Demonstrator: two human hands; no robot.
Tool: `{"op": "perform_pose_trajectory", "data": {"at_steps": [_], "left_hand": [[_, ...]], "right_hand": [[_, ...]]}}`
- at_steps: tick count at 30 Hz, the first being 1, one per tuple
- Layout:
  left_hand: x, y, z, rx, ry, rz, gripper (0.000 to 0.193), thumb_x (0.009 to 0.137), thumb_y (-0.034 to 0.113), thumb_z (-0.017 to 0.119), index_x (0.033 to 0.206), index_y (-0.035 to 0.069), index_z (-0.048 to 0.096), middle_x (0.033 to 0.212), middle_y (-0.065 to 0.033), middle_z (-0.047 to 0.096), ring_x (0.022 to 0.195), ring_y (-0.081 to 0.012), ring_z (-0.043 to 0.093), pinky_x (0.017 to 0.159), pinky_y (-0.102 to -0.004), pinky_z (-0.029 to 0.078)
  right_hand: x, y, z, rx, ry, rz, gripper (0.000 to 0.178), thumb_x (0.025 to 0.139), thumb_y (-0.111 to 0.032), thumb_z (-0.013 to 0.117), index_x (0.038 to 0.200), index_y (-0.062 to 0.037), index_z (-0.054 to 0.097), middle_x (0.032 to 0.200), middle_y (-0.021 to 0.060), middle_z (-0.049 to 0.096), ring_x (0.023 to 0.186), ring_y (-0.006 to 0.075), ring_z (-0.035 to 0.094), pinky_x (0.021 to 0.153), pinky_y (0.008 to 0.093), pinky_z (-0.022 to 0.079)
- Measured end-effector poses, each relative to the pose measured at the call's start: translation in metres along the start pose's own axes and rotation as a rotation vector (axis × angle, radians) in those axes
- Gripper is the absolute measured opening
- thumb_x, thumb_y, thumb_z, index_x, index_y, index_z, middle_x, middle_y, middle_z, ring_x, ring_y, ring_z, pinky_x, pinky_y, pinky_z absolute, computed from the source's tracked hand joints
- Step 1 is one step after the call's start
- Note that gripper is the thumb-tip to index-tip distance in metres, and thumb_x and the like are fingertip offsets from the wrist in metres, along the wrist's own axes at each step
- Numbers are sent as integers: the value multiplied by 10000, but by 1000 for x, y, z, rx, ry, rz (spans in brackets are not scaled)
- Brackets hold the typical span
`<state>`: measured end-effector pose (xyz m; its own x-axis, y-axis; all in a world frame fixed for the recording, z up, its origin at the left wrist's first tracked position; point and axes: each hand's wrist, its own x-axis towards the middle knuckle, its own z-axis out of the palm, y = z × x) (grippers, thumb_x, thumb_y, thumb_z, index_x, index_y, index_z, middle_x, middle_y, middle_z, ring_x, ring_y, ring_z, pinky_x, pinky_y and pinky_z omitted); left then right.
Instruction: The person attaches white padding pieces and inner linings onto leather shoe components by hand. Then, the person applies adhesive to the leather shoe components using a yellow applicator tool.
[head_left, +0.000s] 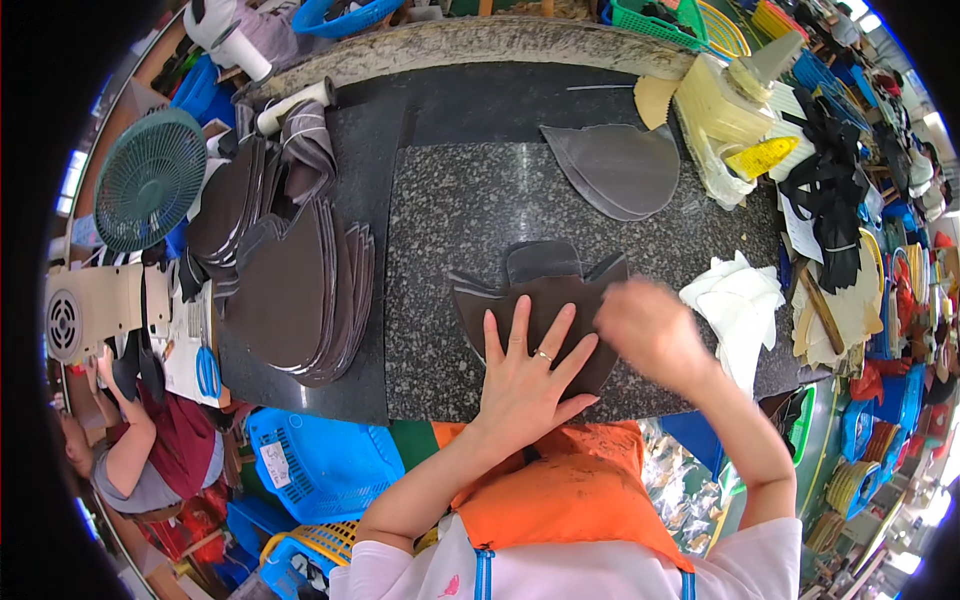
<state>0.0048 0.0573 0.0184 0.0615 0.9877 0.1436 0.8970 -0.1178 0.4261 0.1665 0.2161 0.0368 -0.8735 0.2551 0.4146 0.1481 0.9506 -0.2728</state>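
My left hand (530, 378) lies with its fingers spread on a dark brown leather-like cut piece (545, 308), pressing it against the speckled stone slab (450, 230). At the piece's far side, a dark grey tab (543, 262) stands out and narrow folded-looking edges show left and right of it. My right hand (655, 335) is curled at the piece's right edge, slightly smeared by motion. Its fingertips are closed together, and whatever they hold is hidden. Farther off on the slab lie a few overlapping dark grey rounded pieces (620, 170).
Stacked brown cut pieces (290, 290) lie left of the slab. White pieces (735, 300) are to the right, near a wooden-handled tool (820, 308) and a plastic-wrapped container (715, 120). A green fan (150, 180) stands far left. Beside a blue basket (320, 460), another person (150, 440) sits.
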Motion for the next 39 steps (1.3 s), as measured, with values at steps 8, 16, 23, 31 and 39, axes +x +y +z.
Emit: {"op": "perform_pose_trajectory", "data": {"at_steps": [8, 16, 23, 31, 39], "left_hand": [[-18, -4, -8, -134, 367, -90, 377, 731, 158, 763, 1091, 110, 664, 1378, -118, 483, 1392, -426, 277, 1129, -630, 150], [-4, 11, -24, -315, 374, -96, 715, 786, 42, 689, 1430, 25, 379, 1516, -154, 341, 1446, -358, 218, 1175, -478, 161], [33, 40, -77, -489, 269, 76, 907, 682, 111, 821, 1441, 0, 336, 1360, -146, 462, 1370, -304, 345, 1180, -460, 136], [35, 49, -56, -1268, -557, -186, 391, 721, -60, 736, 1099, -64, 638, 997, -83, 695, 899, -152, 644, 825, -292, 506], [35, 46, -55, -1477, -142, -436, 363, 771, -56, 683, 1126, -64, 608, 1072, -149, 677, 949, -235, 675, 858, -359, 542]], "right_hand": [[50, 107, -3, -462, -296, 13, 231, 776, -100, 592, 995, -39, 555, 927, 89, 559, 909, 256, 608, 759, 357, 525], [57, 51, -28, -61, 309, 345, 198, 757, -76, 577, 937, -84, 659, 902, 117, 594, 916, 317, 590, 790, 432, 500], [-26, -89, -81, 312, 238, 110, 167, 758, -126, 626, 884, -28, 577, 895, 104, 532, 844, 280, 562, 708, 380, 489], [-101, -94, -91, 559, 340, 520, 302, 850, -130, 640, 1131, -32, 588, 988, 138, 582, 1007, 323, 575, 826, 406, 507], [-198, 10, -100, -255, 445, 1242, 432, 807, -226, 714, 1177, -28, 612, 1214, 165, 582, 1150, 351, 532, 1000, 405, 425]]}}
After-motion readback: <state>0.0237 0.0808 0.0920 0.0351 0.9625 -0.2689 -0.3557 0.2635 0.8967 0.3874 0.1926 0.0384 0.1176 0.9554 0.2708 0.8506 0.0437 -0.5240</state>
